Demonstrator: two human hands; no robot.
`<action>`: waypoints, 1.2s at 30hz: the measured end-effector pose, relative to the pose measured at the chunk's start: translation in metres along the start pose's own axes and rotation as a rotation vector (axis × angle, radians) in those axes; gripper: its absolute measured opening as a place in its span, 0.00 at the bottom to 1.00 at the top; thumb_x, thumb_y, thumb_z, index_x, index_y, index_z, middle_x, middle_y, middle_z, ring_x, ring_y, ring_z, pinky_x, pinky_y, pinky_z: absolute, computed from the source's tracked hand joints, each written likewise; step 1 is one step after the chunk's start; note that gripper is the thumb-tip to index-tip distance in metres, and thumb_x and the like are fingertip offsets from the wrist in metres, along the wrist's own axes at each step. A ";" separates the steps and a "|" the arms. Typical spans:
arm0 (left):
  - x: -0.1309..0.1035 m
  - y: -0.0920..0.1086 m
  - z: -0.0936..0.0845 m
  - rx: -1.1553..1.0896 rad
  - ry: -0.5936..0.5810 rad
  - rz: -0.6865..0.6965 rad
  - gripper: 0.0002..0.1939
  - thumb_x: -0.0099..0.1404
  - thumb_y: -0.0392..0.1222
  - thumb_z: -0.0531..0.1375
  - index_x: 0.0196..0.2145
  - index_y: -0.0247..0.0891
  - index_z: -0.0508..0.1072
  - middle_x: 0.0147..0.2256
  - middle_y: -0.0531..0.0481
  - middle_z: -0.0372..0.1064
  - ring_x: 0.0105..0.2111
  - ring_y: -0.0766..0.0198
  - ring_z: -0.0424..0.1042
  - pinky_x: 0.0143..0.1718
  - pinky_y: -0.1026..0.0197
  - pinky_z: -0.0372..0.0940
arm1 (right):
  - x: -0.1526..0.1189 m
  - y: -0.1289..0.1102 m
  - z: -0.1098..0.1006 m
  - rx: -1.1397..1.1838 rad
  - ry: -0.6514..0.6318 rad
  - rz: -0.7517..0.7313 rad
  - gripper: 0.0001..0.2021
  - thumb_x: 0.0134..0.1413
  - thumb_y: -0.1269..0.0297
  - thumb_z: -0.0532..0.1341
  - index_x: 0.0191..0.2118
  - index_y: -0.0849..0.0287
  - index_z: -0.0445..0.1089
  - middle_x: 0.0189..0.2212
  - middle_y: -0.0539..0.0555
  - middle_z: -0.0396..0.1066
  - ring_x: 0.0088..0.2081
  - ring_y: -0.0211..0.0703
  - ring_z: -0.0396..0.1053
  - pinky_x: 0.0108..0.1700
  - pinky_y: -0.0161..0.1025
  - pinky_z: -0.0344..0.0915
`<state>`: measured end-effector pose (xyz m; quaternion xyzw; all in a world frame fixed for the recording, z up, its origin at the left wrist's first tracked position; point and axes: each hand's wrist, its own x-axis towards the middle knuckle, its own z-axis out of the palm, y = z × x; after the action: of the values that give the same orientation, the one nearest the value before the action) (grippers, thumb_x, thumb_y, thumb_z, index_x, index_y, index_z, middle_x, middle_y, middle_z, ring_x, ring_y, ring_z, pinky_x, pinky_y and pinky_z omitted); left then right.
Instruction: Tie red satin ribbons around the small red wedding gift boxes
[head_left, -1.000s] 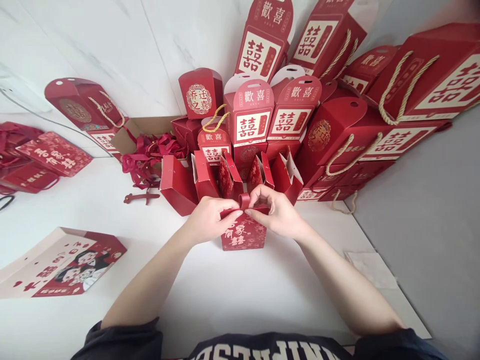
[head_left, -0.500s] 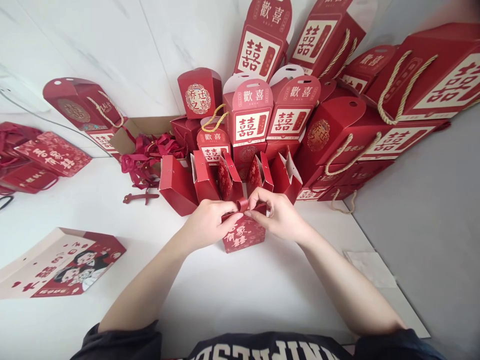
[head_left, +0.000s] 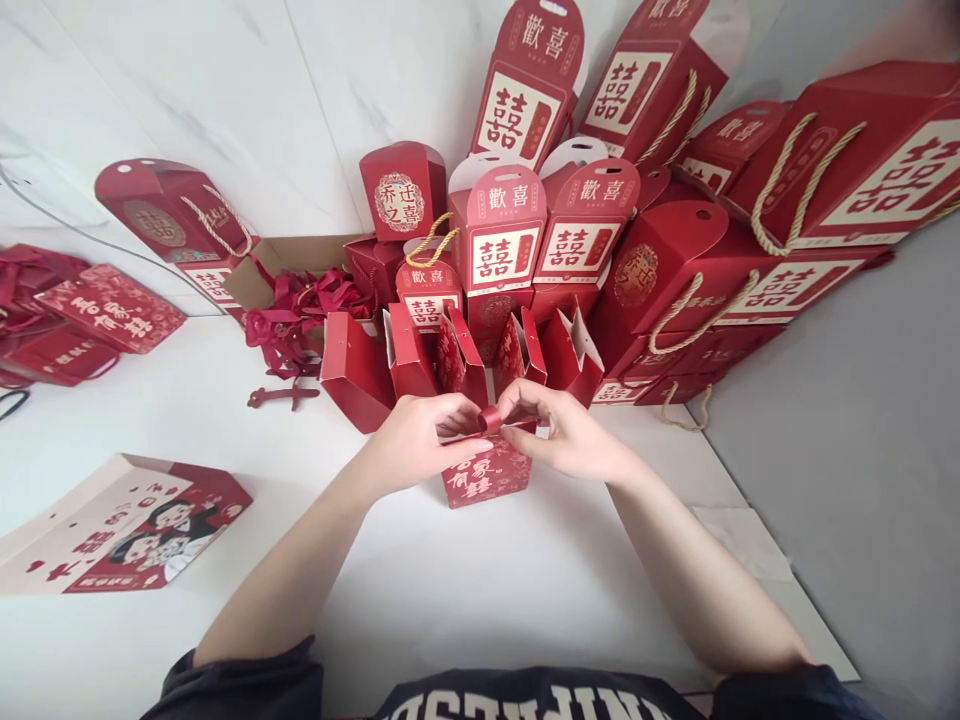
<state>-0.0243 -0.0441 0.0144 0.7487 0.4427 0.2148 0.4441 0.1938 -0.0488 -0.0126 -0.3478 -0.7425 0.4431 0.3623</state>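
Note:
A small red gift bag [head_left: 489, 478] with pale lettering stands upright on the white table in front of me. A looped dark red ribbon [head_left: 490, 418] rises at its top edge. My left hand [head_left: 420, 445] grips the bag's top edge from the left, thumb across the front and fingers curled behind. From the right, my right hand [head_left: 566, 430] pinches the ribbon where it meets the bag's top; the fingertips partly hide it. Right behind my hands stands a row of red bags with open tops [head_left: 461, 350].
Stacked red gift boxes [head_left: 506, 255] with rope handles fill the back and right. A cardboard box [head_left: 300, 250] of red ribbons stands at back left, a loose red strap [head_left: 283, 395] before it. A printed bag [head_left: 150, 525] lies at left. A grey wall [head_left: 847, 400] borders the right.
My left fingers have opened slightly away from the ribbon, and the thumb now lies flatter along the bag's front. My right hand stays at the ribbon, shifted slightly right.

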 end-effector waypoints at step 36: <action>0.010 -0.010 0.005 0.202 -0.091 0.021 0.19 0.60 0.54 0.62 0.23 0.34 0.74 0.20 0.53 0.65 0.22 0.67 0.63 0.23 0.65 0.54 | -0.009 -0.025 -0.014 -0.281 -0.059 -0.150 0.12 0.66 0.65 0.54 0.48 0.56 0.74 0.51 0.55 0.73 0.51 0.45 0.71 0.51 0.40 0.68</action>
<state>-0.0205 -0.0359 0.0029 0.8031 0.4338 0.1396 0.3838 0.2057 -0.0598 0.0131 -0.3255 -0.8314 0.3167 0.3201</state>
